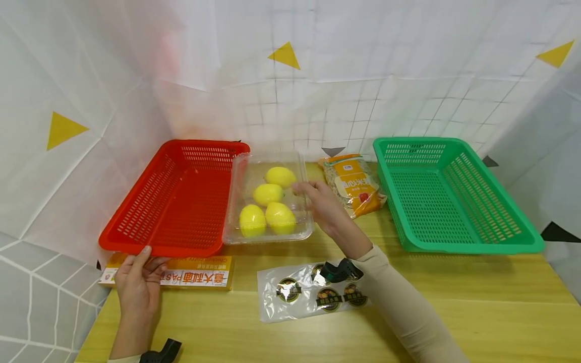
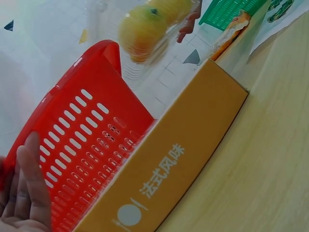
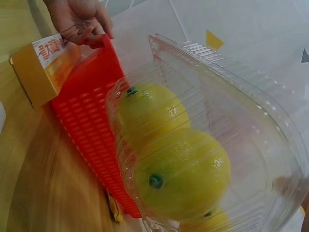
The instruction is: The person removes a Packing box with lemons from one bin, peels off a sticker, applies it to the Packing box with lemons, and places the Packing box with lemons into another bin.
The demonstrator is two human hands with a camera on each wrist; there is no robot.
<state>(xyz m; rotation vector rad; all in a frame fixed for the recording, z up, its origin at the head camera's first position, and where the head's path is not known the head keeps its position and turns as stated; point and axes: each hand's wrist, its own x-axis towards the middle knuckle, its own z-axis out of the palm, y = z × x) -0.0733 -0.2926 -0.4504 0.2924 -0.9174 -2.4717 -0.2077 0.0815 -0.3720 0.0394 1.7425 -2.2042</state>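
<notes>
My left hand grips the front rim of a red plastic basket, thumb on top and the other fingers under the edge. With my right hand I pinch the right edge of a clear plastic box, held up just right of the red basket. Several yellow lemons lie inside the box; the right wrist view shows green stem ends on the lemons. Below the front of the red basket lies an orange-and-white pasta box, partly hidden by the basket and my left hand.
A green plastic basket stands at the right. Between it and the clear box lies an orange food packet. A sheet of round black-and-gold stickers is on the wooden table in front. White sheeting hangs behind.
</notes>
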